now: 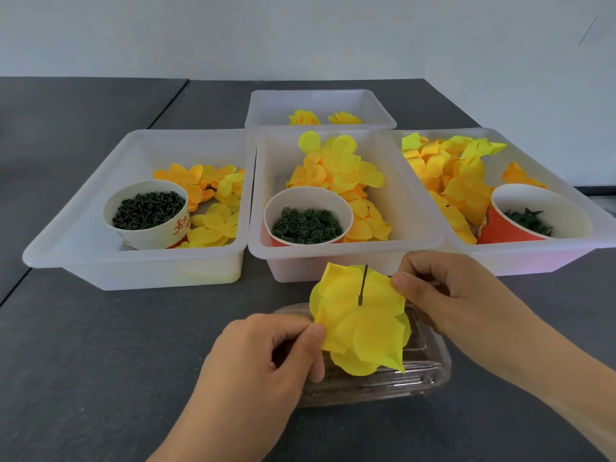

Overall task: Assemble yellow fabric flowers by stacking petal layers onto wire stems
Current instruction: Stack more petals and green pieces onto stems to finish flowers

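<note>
**Soft petals, stiff stem: hold at the edges**

The dark grey worktop [100, 345] carries four translucent white plastic bins; take the middle bin [346, 255] as the landmark. The yellow fabric petal stack [360, 325] is held just in front of that bin, above a clear plastic clamshell tray [400, 378] that sits on the worktop.

The stack looks very light, thin and floppy: several rounded, overlapping layers of bright yellow cloth, some edges curling and one lower tip pointed. It should bend and slide layer on layer and crease if squeezed hard, so the outer rims are the sensible places to hold it. That is where both hands have it. The left hand [266, 368] pinches the rim on the side nearer the person, thumb over curled fingers [313, 331]. The right hand [443, 295] pinches the opposite rim, nearest the middle bin's front wall.

The thin dark wire stem [363, 285] pokes up through the stack's centre. It looks stiff and narrow, ending in a small collar at the fabric. It probably keeps the layers aligned, so further layers would have to be threaded over its tip.
</note>
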A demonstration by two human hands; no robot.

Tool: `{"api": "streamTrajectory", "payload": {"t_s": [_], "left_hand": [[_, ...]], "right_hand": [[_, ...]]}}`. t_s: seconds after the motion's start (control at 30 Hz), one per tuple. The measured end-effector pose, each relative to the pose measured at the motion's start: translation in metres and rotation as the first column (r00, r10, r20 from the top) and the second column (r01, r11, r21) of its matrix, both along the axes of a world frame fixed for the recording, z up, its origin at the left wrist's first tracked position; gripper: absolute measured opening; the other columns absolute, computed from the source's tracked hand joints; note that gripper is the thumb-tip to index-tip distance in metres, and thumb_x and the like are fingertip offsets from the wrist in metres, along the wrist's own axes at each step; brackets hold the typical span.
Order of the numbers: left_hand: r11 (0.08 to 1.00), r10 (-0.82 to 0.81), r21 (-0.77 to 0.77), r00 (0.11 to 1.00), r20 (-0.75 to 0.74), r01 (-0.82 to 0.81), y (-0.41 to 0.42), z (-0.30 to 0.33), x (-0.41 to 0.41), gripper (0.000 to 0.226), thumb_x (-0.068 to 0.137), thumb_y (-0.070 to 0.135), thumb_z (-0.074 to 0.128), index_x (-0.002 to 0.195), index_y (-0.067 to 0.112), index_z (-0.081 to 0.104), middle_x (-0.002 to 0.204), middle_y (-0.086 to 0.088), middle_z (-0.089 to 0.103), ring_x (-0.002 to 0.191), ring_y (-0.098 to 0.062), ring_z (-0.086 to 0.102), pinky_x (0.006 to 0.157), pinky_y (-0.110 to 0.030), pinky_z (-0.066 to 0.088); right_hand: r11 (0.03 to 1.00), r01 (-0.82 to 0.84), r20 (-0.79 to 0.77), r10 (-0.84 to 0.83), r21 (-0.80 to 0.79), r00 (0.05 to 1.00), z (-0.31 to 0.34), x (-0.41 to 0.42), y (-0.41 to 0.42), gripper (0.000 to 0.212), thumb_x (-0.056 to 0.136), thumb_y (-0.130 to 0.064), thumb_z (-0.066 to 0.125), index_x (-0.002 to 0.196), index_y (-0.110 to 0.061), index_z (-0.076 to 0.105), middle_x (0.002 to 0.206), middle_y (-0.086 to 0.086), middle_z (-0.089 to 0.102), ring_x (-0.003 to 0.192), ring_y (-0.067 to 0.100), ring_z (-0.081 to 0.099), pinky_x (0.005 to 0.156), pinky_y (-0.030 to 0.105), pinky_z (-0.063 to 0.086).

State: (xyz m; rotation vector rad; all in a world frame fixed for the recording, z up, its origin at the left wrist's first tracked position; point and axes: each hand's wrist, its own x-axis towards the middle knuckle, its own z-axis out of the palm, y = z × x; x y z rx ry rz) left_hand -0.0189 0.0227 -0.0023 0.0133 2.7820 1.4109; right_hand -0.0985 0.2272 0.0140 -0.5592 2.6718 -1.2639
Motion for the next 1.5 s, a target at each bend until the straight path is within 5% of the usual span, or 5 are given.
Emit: {"api": "streamTrajectory", "payload": {"t_s": [0.63, 0.77, 0.9, 1.13, 1.5], "left_hand": [[0.999, -0.04, 0.016, 0.999, 0.019, 0.039, -0.028, 0.009, 0.008, 0.073, 0.067, 0.084, 0.017, 0.062, 0.033, 0.07, 0.052, 0.007, 0.059, 0.051, -0.006, 0.055, 0.052, -0.014, 0.038], [0.996, 0.045, 0.077, 0.995, -0.088, -0.039, -0.039, 0.016, 0.004, 0.074, 0.07, 0.081, 0.022, 0.063, 0.026, 0.071, 0.047, 0.0, 0.054, 0.041, -0.003, 0.046, 0.045, -0.011, 0.034], [0.993, 0.052, 0.115, 0.981, -0.188, -0.031, -0.037, 0.019, -0.004, 0.066, 0.075, 0.076, 0.03, 0.065, 0.024, 0.07, 0.045, -0.003, 0.051, 0.042, -0.003, 0.044, 0.046, -0.016, 0.035], [0.989, 0.031, 0.146, 0.977, -0.212, 0.0, -0.026, 0.02, -0.01, 0.059, 0.076, 0.071, 0.036, 0.071, 0.024, 0.071, 0.046, -0.004, 0.05, 0.043, -0.004, 0.044, 0.045, -0.013, 0.035], [0.973, 0.076, 0.233, 0.958, -0.276, -0.011, -0.031, 0.023, -0.011, 0.049, 0.078, 0.062, 0.043, 0.071, 0.023, 0.071, 0.042, 0.0, 0.045, 0.04, 0.001, 0.038, 0.041, -0.007, 0.03]], "right_hand": [[0.988, 0.091, -0.045, -0.097, -0.121, 0.994, 0.017, -0.017, 0.027, 0.041, 0.094, -0.049, 0.048, 0.071, -0.02, 0.063, 0.063, 0.006, 0.057, 0.044, 0.004, 0.041, 0.044, 0.013, 0.032], [0.926, 0.368, -0.359, -0.315, 0.088, 0.879, 0.04, -0.073, 0.074, 0.023, 0.09, -0.025, 0.051, 0.072, -0.026, 0.065, 0.068, -0.005, 0.063, 0.057, 0.011, 0.052, 0.054, 0.024, 0.036], [0.852, 0.35, -0.397, -0.188, 0.389, 0.898, 0.036, -0.131, 0.092, 0.015, 0.089, -0.016, 0.056, 0.082, -0.025, 0.066, 0.087, 0.002, 0.067, 0.078, 0.021, 0.057, 0.072, 0.031, 0.04], [0.257, 0.124, -0.191, 0.253, 0.958, 0.949, -0.02, -0.182, 0.074, 0.062, 0.079, -0.042, 0.066, 0.133, -0.035, 0.036, 0.097, -0.007, 0.057, 0.109, 0.022, 0.05, 0.098, 0.046, 0.026], [0.432, 0.235, -0.354, 0.22, 0.871, 0.909, -0.007, -0.19, 0.08, 0.024, 0.092, -0.021, 0.046, 0.109, -0.028, 0.06, 0.08, -0.008, 0.057, 0.088, 0.018, 0.053, 0.099, 0.041, 0.03]]}}
